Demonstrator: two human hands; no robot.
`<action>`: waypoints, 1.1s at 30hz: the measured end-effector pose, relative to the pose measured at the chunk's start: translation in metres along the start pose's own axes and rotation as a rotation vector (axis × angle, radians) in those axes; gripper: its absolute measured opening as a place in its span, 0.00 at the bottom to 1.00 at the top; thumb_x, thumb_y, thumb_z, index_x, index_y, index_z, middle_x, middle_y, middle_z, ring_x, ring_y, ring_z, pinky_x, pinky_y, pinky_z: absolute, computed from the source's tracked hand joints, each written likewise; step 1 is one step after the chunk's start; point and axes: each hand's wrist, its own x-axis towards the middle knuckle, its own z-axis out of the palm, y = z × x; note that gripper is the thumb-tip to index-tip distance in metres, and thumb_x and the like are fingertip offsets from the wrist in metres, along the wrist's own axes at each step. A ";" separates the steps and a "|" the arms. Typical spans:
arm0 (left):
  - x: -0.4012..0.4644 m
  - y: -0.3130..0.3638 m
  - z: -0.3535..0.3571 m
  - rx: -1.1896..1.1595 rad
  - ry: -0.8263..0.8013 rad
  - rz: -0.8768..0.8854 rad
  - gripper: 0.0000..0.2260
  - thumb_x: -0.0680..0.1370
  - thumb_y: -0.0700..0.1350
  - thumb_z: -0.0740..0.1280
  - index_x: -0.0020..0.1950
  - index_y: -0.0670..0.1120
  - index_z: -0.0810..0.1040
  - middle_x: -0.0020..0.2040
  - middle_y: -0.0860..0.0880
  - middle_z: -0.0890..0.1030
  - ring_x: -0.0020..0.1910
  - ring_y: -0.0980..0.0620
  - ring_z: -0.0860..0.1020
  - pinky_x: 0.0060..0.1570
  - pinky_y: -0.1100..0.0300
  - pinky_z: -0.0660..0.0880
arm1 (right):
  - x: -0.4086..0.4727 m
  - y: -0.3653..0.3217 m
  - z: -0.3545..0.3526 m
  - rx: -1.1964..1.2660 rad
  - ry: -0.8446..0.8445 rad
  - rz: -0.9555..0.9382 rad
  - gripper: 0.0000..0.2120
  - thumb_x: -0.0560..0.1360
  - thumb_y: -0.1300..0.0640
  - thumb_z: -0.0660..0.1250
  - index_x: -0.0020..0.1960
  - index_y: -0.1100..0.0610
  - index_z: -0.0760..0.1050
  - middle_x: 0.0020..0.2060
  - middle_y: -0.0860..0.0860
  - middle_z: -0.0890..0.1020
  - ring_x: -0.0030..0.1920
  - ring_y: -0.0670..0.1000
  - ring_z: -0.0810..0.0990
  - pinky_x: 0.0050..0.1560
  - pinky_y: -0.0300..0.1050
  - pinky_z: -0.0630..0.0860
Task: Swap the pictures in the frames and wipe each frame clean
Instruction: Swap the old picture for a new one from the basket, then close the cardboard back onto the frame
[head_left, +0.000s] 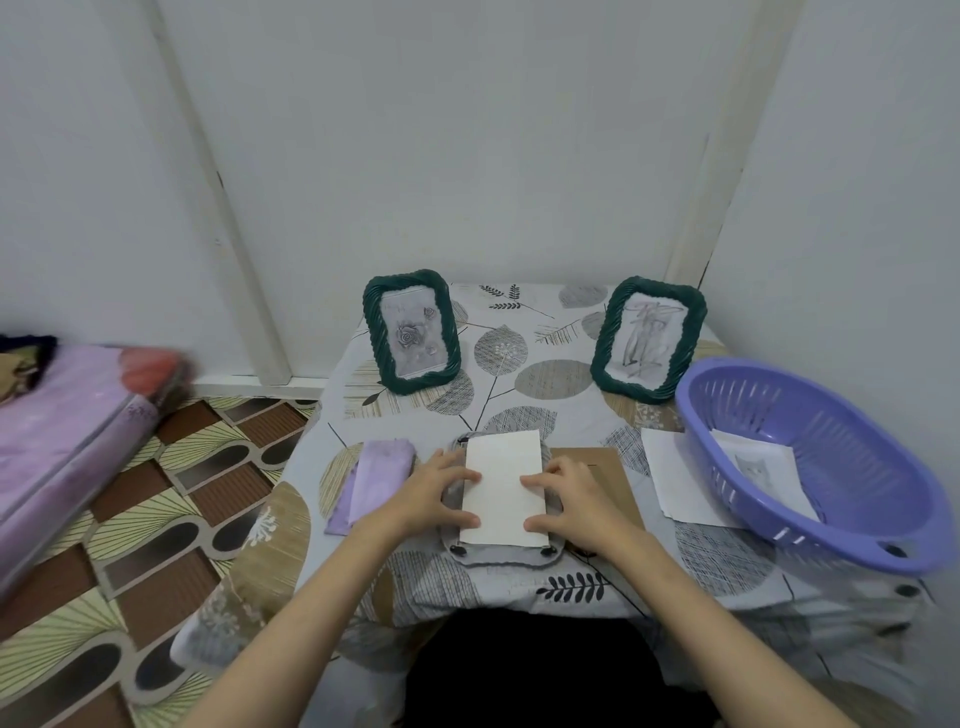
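A grey frame (498, 554) lies face down at the table's front, with a white picture sheet (501, 488) laid back-up in it. My left hand (434, 493) presses the sheet's left edge and my right hand (574, 501) presses its right edge, fingers spread flat. A brown backing board (615, 478) lies under my right hand. Two dark green woven frames stand at the back: the left frame (413, 330) holds a rose picture, the right frame (647, 340) a sketch. A folded lilac cloth (371, 483) rests beside my left hand.
A purple plastic basket (810, 462) sits at the right with a cat picture (758, 467) inside it. A white sheet (675, 478) lies partly under the basket. The patterned tablecloth (519, 364) covers the small table. A pink mattress (62, 431) lies on the floor at left.
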 end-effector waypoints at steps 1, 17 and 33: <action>0.001 -0.002 0.000 0.033 -0.002 -0.010 0.27 0.69 0.47 0.74 0.67 0.49 0.72 0.77 0.49 0.54 0.76 0.47 0.48 0.73 0.52 0.48 | -0.001 0.000 0.000 -0.031 0.009 -0.008 0.28 0.69 0.49 0.72 0.67 0.50 0.70 0.64 0.52 0.66 0.65 0.53 0.62 0.65 0.45 0.62; 0.005 -0.001 -0.003 0.110 -0.105 -0.009 0.36 0.68 0.55 0.74 0.73 0.50 0.63 0.77 0.52 0.52 0.77 0.50 0.47 0.75 0.53 0.46 | -0.008 -0.003 -0.003 -0.167 -0.078 -0.011 0.27 0.73 0.42 0.65 0.70 0.46 0.64 0.74 0.46 0.59 0.65 0.54 0.60 0.64 0.50 0.60; -0.002 -0.004 -0.008 -0.055 -0.012 -0.036 0.38 0.68 0.50 0.75 0.73 0.49 0.62 0.78 0.47 0.49 0.76 0.51 0.50 0.74 0.56 0.52 | -0.010 0.013 -0.009 -0.183 0.258 0.220 0.27 0.74 0.39 0.60 0.69 0.49 0.66 0.70 0.49 0.65 0.66 0.56 0.62 0.63 0.52 0.62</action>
